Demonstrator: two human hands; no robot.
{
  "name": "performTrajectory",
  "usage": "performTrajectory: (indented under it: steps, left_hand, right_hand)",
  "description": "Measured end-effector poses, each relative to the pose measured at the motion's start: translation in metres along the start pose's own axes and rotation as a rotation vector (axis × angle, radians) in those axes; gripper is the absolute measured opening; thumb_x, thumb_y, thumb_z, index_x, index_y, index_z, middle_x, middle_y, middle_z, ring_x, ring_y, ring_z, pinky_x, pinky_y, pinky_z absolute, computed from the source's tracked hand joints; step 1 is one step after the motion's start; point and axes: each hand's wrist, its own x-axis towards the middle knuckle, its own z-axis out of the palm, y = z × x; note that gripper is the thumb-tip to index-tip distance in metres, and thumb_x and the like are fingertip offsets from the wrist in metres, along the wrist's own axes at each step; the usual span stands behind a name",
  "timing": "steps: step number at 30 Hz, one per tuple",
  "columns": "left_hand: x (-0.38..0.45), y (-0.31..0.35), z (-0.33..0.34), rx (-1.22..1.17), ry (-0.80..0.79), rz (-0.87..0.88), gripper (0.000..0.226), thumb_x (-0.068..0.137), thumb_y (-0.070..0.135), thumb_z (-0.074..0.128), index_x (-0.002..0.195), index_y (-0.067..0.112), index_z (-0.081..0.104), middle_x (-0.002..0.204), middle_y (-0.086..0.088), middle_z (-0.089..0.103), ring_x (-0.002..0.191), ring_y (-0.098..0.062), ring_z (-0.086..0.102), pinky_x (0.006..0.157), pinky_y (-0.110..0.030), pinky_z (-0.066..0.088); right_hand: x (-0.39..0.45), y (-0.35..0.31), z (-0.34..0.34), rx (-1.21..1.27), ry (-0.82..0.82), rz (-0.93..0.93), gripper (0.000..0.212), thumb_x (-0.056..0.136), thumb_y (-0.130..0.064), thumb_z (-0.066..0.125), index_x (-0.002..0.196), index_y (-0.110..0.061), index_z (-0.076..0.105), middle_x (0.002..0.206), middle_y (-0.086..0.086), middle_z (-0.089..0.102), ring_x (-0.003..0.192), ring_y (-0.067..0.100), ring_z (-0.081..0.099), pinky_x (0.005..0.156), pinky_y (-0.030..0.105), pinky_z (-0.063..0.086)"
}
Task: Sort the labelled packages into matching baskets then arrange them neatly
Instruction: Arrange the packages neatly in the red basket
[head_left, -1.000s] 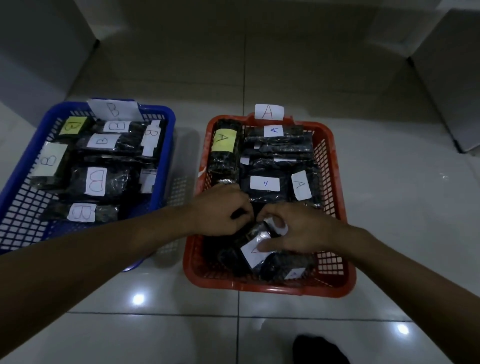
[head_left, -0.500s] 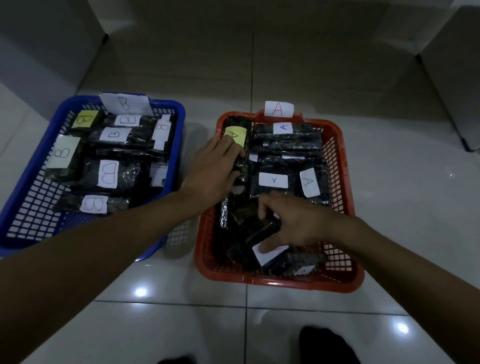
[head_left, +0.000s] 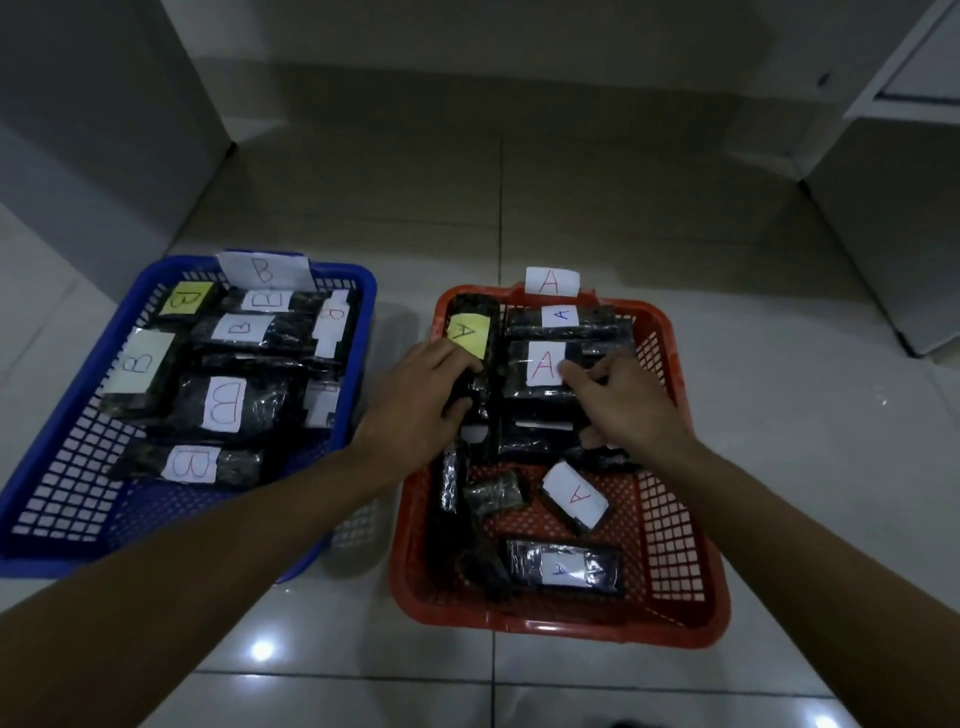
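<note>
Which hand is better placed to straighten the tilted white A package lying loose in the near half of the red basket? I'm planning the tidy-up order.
Probably the right hand: it is directly above the tilted A package, while the left hand grips the yellow-labelled package at the red basket's far left.

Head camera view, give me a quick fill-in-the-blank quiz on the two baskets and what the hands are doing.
1. The packages in the blue basket are all labelled with the letter ____.
2. Both hands are working inside the ____ basket.
3. The left hand grips the package with the yellow label, whose letter is ____.
4. The fingers of the right hand touch a package whose white label has the letter written in ____ ink.

Missing words: B; red; A; red
</note>
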Motion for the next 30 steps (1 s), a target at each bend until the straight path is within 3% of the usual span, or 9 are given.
performTrajectory:
  steps: [3,8,12,14,17,21,23,28,30]
  left_hand:
    - [0.000,-0.001,0.001,0.003,-0.004,0.004,0.034,0.084,0.018,0.067,0.117,0.019,0.056,0.117,0.004,0.054,0.109,-0.016,0.047,0.091,-0.030,0.042]
    - [0.000,-0.001,0.003,-0.008,0.001,-0.007,0.034,0.084,0.019,0.068,0.116,0.021,0.056,0.116,0.006,0.054,0.109,-0.015,0.047,0.091,-0.031,0.044]
    - [0.002,-0.001,0.004,0.024,-0.021,-0.008,0.037,0.083,0.019,0.068,0.118,0.021,0.055,0.118,0.005,0.052,0.111,-0.016,0.046,0.092,-0.032,0.044]
    - [0.002,0.001,0.003,0.052,-0.024,-0.004,0.039,0.082,0.020,0.069,0.119,0.019,0.054,0.118,0.002,0.050,0.113,-0.018,0.045,0.092,-0.032,0.044]
    - [-0.002,0.008,0.004,0.150,-0.020,0.027,0.038,0.079,0.023,0.069,0.114,0.018,0.053,0.114,0.000,0.047,0.108,-0.019,0.044,0.091,-0.036,0.044]
    - [-0.006,0.020,0.007,0.212,-0.048,0.130,0.035,0.080,0.029,0.066,0.110,0.019,0.052,0.111,-0.001,0.048,0.103,-0.020,0.044,0.089,-0.039,0.044]
    - [-0.003,0.027,0.008,0.238,-0.051,0.162,0.039,0.081,0.032,0.064,0.115,0.020,0.051,0.115,-0.001,0.049,0.106,-0.020,0.045,0.091,-0.038,0.043]
    - [0.008,0.037,0.005,0.256,-0.053,0.173,0.040,0.085,0.037,0.055,0.120,0.020,0.050,0.120,0.000,0.048,0.111,-0.020,0.045,0.095,-0.041,0.041]
    - [0.010,0.035,0.006,0.270,-0.060,0.140,0.040,0.084,0.038,0.056,0.120,0.020,0.050,0.122,-0.001,0.048,0.113,-0.021,0.045,0.097,-0.041,0.039]
  right_hand:
    - [0.006,0.008,0.009,-0.201,0.091,-0.113,0.038,0.099,-0.050,0.046,0.104,-0.013,0.055,0.076,0.003,0.071,0.055,0.016,0.069,0.066,0.037,0.060]
    - [0.016,0.012,0.014,-0.139,0.080,-0.154,0.036,0.099,-0.048,0.047,0.105,-0.014,0.056,0.075,0.001,0.070,0.050,0.011,0.068,0.058,0.032,0.059]
    - [0.015,0.010,0.009,-0.263,0.132,-0.215,0.042,0.097,-0.054,0.047,0.108,-0.015,0.060,0.086,-0.001,0.070,0.069,0.013,0.067,0.067,0.032,0.057]
    - [0.003,0.005,0.001,-0.343,0.169,-0.243,0.042,0.095,-0.058,0.048,0.102,-0.018,0.058,0.086,-0.004,0.066,0.074,0.011,0.063,0.061,0.027,0.049]
    - [-0.027,0.002,-0.009,-0.537,0.019,-0.262,0.045,0.086,-0.067,0.055,0.087,-0.021,0.056,0.084,-0.005,0.064,0.075,0.011,0.061,0.060,0.026,0.046]
    - [-0.056,0.020,0.007,-0.856,-0.210,-0.245,0.056,0.078,-0.057,0.071,0.115,-0.020,0.051,0.107,0.002,0.062,0.096,0.021,0.062,0.079,0.032,0.052]
    - [-0.062,0.030,0.016,-0.834,-0.178,-0.278,0.059,0.080,-0.047,0.070,0.126,-0.019,0.045,0.113,0.004,0.063,0.100,0.023,0.063,0.078,0.032,0.051]
    - [-0.056,0.025,-0.019,-0.366,-0.027,-0.190,0.051,0.082,-0.047,0.072,0.116,-0.021,0.044,0.095,-0.002,0.058,0.081,0.017,0.063,0.066,0.029,0.055]
    - [-0.039,0.020,-0.036,-0.307,0.092,-0.193,0.049,0.085,-0.049,0.068,0.117,-0.020,0.044,0.093,-0.005,0.058,0.076,0.012,0.060,0.059,0.022,0.048]
